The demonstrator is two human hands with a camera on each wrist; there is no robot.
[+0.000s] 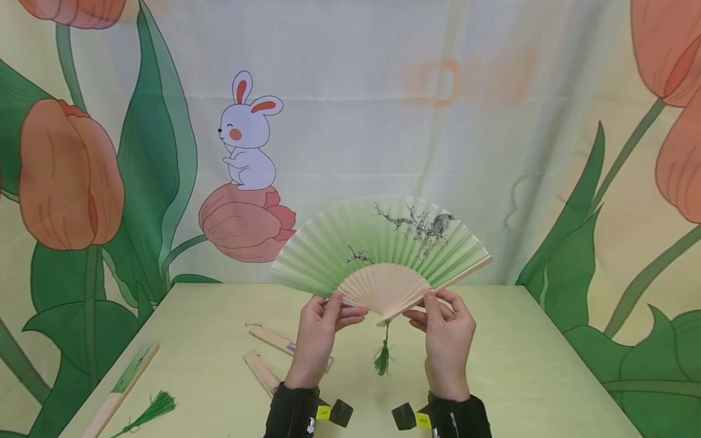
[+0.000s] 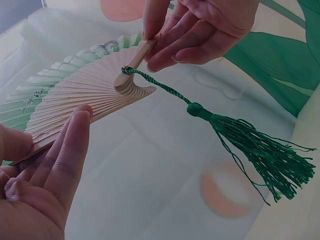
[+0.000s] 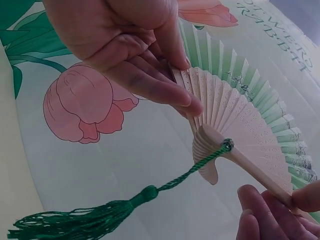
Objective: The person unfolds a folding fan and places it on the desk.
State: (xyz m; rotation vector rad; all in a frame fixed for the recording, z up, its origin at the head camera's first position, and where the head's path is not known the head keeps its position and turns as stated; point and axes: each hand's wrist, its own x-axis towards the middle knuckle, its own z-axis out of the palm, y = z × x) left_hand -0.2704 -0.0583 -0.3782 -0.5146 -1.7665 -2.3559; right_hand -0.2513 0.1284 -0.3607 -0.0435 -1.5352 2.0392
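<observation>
A green folding fan (image 1: 326, 250) is spread wide, held up above the table with its pivot downward. Its pleated leaf carries a dark branch print, over pale wooden ribs (image 2: 85, 82). My left hand (image 1: 317, 334) pinches the left outer rib between thumb and fingers. On the opposite side, my right hand (image 1: 450, 338) grips the right outer guard stick (image 3: 265, 181) the same way. From the pivot a dark green tassel (image 1: 383, 360) hangs on a twisted cord, free between the two hands. Both wrist views show this tassel (image 2: 260, 150) closely.
Two folded fans (image 1: 271, 339) (image 1: 261, 372) lie on the table behind my left forearm. Another folded fan (image 1: 118, 391), with a green leaf, rests near the left edge beside a green tassel (image 1: 157, 407). A printed cloth (image 1: 354, 116) with tulips and a rabbit stands behind the table (image 1: 542, 374).
</observation>
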